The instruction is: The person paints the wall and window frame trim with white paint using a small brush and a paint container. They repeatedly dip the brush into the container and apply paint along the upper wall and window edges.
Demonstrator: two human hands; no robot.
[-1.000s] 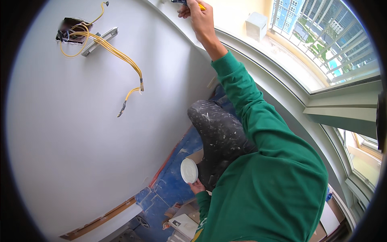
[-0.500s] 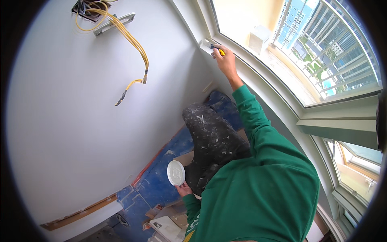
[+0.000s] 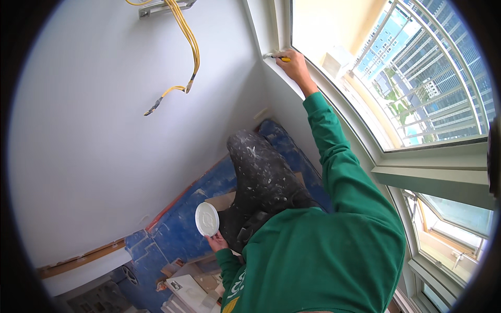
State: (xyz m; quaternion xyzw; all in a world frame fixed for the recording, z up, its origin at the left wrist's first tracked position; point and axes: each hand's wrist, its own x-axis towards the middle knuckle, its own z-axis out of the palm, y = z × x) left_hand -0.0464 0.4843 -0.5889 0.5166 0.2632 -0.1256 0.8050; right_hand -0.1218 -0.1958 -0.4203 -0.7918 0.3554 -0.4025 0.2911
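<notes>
A worker's right hand (image 3: 295, 68), closed around a yellow-handled brush (image 3: 285, 59), holds the tip beside the window frame (image 3: 283, 26); the left hand (image 3: 216, 241), lower and to the left, grips a round white tub or lid (image 3: 207, 219) by its edge. Brushing along the frame's edge appears to be the step in hand, likely calling next for a steady, light stroke. Left of the right hand, yellow wires (image 3: 186, 31) hang against the wall (image 3: 130, 141).

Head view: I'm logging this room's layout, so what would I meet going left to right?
Brown strip, yellow wires, round white disc, right hand, grey-green window bar.
</notes>
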